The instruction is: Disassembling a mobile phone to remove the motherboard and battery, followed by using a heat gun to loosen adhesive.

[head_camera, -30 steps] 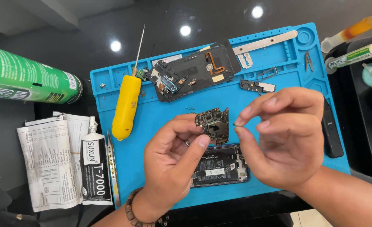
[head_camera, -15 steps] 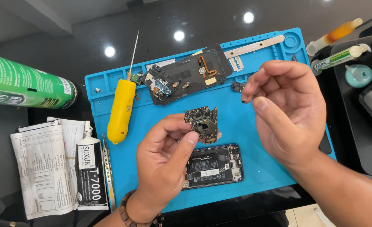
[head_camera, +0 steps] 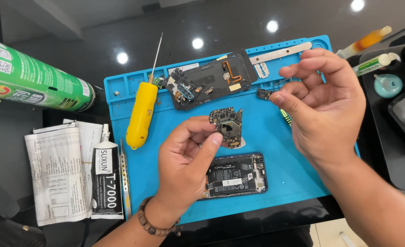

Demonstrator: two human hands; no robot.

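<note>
From the head camera, the left hand [head_camera: 184, 164] pinches a small dark printed circuit board [head_camera: 227, 126] with a metal shield and gold contacts between thumb and fingertips, holding it up just above the blue silicone repair mat [head_camera: 284, 151] that covers the glossy black desk [head_camera: 239, 27]. The right hand [head_camera: 323, 105] hovers to the right of the board and apart from it, fingers half curled and loosely spread, thumb and forefinger drawn near each other; whether a tiny part sits between them cannot be told. The step looks like inspection of the board lifted out of a handset, and any further handling would call for a light edge grip, since the board is thin, rigid and studded with fine components. Directly below the left hand's fingers lies the opened smartphone body with its flat black battery [head_camera: 233, 175], smooth and rectangular. Beyond both hands rests a black plastic inner frame with an orange flex strip [head_camera: 209, 82]. Left of the left hand lie a yellow plastic-handled tool with a thin steel shaft [head_camera: 142, 114], a soft black glue tube [head_camera: 106, 176] on a creased paper leaflet [head_camera: 58, 176], and a green cylindrical spray can [head_camera: 33, 77].
</note>
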